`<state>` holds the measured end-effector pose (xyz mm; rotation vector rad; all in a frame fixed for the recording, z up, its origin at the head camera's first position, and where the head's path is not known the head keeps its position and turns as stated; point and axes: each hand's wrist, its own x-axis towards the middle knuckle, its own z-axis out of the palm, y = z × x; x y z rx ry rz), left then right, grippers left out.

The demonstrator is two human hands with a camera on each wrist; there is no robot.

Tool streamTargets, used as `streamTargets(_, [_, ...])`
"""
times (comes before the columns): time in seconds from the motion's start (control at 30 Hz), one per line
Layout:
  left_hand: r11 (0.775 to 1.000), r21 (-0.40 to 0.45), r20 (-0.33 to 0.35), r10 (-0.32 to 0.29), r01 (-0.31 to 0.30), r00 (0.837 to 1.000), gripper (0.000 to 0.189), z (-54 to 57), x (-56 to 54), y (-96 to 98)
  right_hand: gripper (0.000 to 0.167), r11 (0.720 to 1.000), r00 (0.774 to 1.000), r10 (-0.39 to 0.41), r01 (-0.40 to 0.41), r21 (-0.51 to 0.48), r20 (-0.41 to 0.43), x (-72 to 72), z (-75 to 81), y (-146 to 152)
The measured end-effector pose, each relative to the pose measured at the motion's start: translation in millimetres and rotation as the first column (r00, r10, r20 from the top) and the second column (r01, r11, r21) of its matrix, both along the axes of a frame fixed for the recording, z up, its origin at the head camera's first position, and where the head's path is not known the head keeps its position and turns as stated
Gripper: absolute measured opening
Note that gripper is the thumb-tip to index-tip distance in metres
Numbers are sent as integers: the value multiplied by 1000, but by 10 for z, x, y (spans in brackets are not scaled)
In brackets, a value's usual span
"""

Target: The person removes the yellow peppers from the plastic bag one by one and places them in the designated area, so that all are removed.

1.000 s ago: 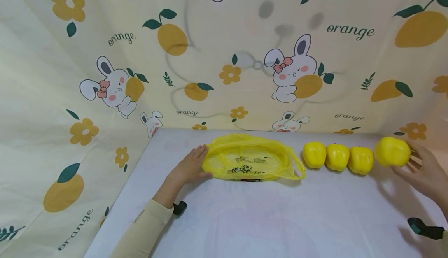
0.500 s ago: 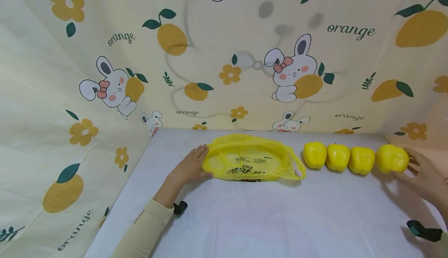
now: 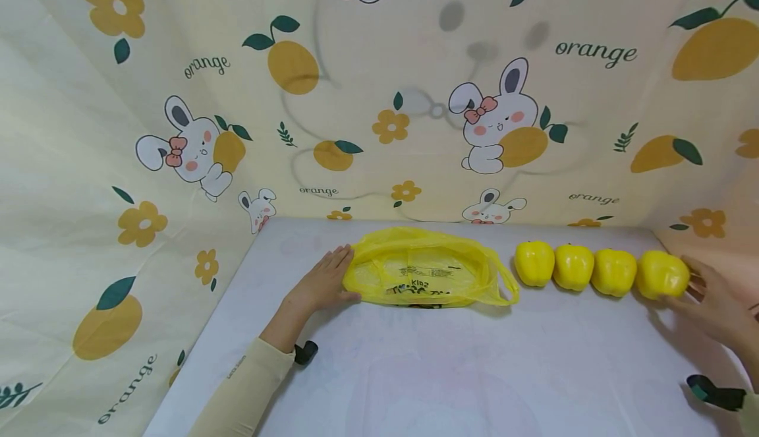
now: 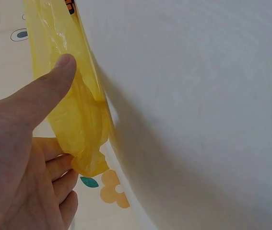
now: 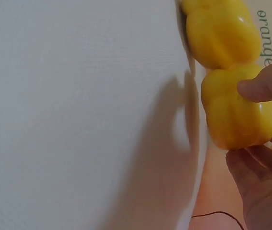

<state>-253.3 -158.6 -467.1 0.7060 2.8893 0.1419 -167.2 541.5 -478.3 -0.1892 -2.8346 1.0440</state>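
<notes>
In the head view, a yellow plastic bag (image 3: 423,269) with dark printing lies on the table, its mouth gaping and one handle loop at the right. My left hand (image 3: 323,282) rests against the bag's left end, fingers mostly extended. The left wrist view has the thumb (image 4: 59,81) along the near side of the bag (image 4: 80,120) and the other fingers by its end. On the right, my right hand (image 3: 714,298) holds a glossy yellow bell pepper (image 3: 661,275) between thumb and fingers. That pepper (image 5: 239,115) sits right beside its neighbour (image 5: 224,36) in the right wrist view.
Three more yellow bell peppers, the nearest to the bag (image 3: 535,263), the middle one (image 3: 573,267) and the right one (image 3: 614,272), stand in a row. The white table (image 3: 462,364) meets a cloth backdrop (image 3: 356,15) printed with rabbits and oranges.
My right hand has lowered its pepper and shifted it slightly left, to the right end of the row. The left hand, the bag and the other peppers have stayed in place.
</notes>
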Motion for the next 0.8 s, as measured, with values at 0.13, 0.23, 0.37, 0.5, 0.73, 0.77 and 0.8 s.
streamTargets(0.13, [1000, 10, -5, -1, 1, 1000, 106, 9, 9, 3, 100, 1000, 1000, -1, 2, -12, 17, -13, -30, 37])
streamTargets(0.23, [1000, 20, -5, -2, 2, 1000, 106, 12, 14, 7, 101, 1000, 999, -12, 13, -20, 36, -22, -53, 57])
streamTargets(0.37, [1000, 20, -5, -4, 4, 1000, 106, 11, 18, 11, 99, 1000, 999, -10, 11, -20, 32, -35, -79, 64])
streamTargets(0.5, [1000, 18, -10, -4, 4, 1000, 106, 12, 20, 16, 99, 1000, 1000, -10, 11, -21, 24, -37, -88, 68])
streamTargets(0.73, [1000, 8, -13, 1, -1, 1000, 107, 15, 16, 18, 99, 1000, 1000, 6, -6, -9, 14, -5, -107, 66])
streamTargets(0.77, [1000, 9, -15, 1, -1, 1000, 107, 15, 15, 17, 100, 1000, 1000, 4, -4, -11, 14, 3, -104, 61])
streamTargets(0.8, [1000, 12, -15, 2, -2, 1000, 107, 14, 15, 16, 102, 1000, 1000, 3, -3, -18, 18, 9, -105, 53])
